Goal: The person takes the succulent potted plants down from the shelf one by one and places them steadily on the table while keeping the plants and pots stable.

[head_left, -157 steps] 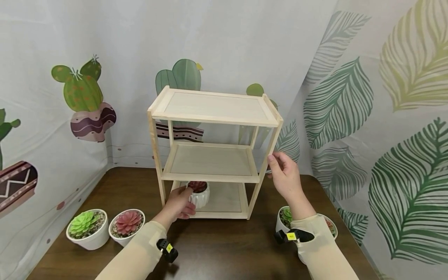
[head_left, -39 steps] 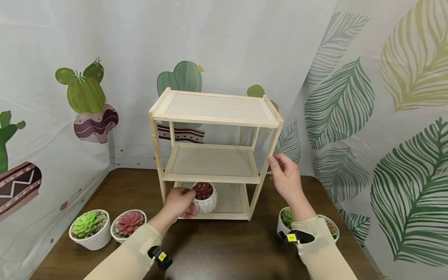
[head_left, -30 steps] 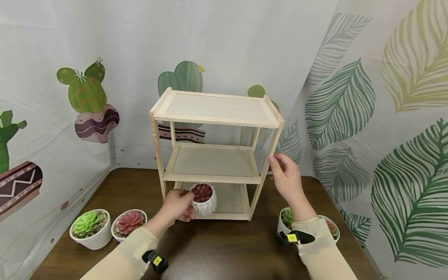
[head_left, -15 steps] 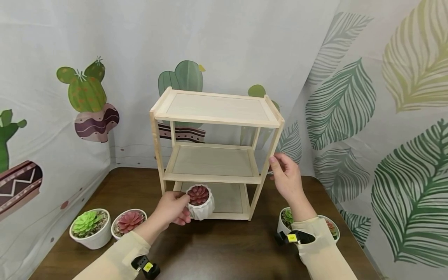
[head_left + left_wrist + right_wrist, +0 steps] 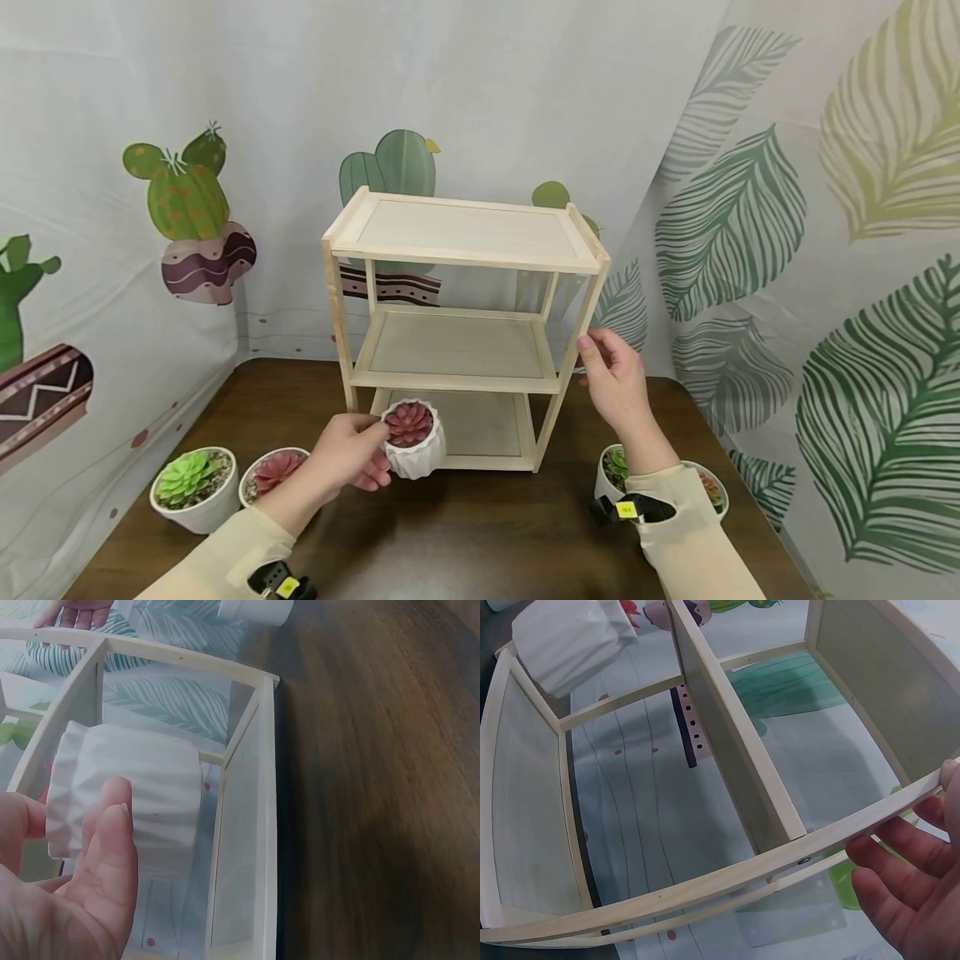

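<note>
My left hand (image 5: 348, 454) holds a small white faceted pot (image 5: 420, 460) with a dark red succulent (image 5: 409, 423) in it. Thumb and fingers pinch the pot's left side near the rim, and in the left wrist view the pot (image 5: 150, 802) is seen from its side. It is in front of the bottom tier of a pale wooden three-tier shelf (image 5: 453, 383), near that tier's left front. My right hand (image 5: 617, 379) grips the shelf's right front post, thumb in front and fingers (image 5: 885, 874) curled behind, as the right wrist view shows.
At the table's left stand white pots with a green succulent (image 5: 185, 475) and a pink one (image 5: 276, 472), the latter partly behind my left forearm. Two more potted succulents, one green (image 5: 615, 462), one reddish (image 5: 711, 490), are partly hidden by my right arm. Printed curtains (image 5: 247, 92) enclose the table.
My left hand has drawn the potted succulent from over the bottom tier toward me, then leftward. My right hand has stayed on the post, and the shelf has not visibly moved.
</note>
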Action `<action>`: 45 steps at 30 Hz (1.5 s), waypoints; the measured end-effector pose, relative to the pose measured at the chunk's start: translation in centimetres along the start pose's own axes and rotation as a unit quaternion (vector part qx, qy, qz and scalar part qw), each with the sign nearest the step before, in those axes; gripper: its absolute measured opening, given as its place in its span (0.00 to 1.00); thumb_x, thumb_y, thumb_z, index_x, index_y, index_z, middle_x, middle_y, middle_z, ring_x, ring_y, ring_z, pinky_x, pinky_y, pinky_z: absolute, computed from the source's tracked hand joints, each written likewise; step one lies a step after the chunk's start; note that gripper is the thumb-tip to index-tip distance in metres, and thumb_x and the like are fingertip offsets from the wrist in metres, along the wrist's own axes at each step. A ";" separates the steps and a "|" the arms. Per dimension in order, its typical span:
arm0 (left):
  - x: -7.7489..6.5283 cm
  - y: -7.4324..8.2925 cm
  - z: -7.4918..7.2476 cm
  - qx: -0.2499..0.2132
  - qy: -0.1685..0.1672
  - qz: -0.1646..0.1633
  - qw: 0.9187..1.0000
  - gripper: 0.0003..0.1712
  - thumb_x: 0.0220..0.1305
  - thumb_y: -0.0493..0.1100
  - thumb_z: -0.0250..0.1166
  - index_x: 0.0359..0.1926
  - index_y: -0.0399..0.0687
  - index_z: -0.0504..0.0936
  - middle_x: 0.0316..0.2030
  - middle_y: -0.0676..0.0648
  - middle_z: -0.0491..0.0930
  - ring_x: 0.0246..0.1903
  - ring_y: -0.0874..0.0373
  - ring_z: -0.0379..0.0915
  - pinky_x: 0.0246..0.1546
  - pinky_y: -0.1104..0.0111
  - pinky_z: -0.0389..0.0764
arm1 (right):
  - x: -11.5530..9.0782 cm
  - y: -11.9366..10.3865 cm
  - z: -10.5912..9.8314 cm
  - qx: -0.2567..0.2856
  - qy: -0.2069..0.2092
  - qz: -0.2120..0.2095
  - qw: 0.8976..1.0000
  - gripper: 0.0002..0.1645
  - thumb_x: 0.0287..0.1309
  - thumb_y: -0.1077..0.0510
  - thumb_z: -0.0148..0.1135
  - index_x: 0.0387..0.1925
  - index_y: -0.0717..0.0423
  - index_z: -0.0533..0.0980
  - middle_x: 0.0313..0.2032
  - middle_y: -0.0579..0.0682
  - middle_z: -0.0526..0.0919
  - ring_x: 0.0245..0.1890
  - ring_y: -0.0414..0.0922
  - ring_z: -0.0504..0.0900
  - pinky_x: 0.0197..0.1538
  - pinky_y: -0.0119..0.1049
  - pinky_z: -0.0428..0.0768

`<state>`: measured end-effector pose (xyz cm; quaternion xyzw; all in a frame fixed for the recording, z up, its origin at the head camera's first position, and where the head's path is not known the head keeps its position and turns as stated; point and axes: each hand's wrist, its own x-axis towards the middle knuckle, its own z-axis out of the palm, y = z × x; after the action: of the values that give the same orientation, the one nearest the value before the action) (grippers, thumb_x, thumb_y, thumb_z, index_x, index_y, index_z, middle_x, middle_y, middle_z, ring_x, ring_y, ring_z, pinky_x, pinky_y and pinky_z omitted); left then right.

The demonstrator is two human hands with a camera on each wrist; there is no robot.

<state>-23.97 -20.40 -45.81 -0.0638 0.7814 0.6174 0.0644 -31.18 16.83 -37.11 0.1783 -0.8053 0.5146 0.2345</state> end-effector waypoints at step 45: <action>-5.7 -4.1 -5.0 0.006 0.006 -0.034 0.999 0.31 0.72 0.39 0.52 0.70 0.25 0.65 0.21 0.43 0.81 0.19 0.50 0.84 0.22 0.56 0.86 | -0.1 0.3 0.1 0.007 0.003 -0.002 1.000 0.17 0.77 0.52 0.55 0.49 0.62 0.81 0.37 0.62 0.86 0.32 0.30 0.82 0.28 0.32 0.84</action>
<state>-17.78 -26.08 -47.61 -0.0935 0.7826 0.6100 0.0815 -31.32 16.85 -37.47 0.1803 -0.8004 0.5205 0.2365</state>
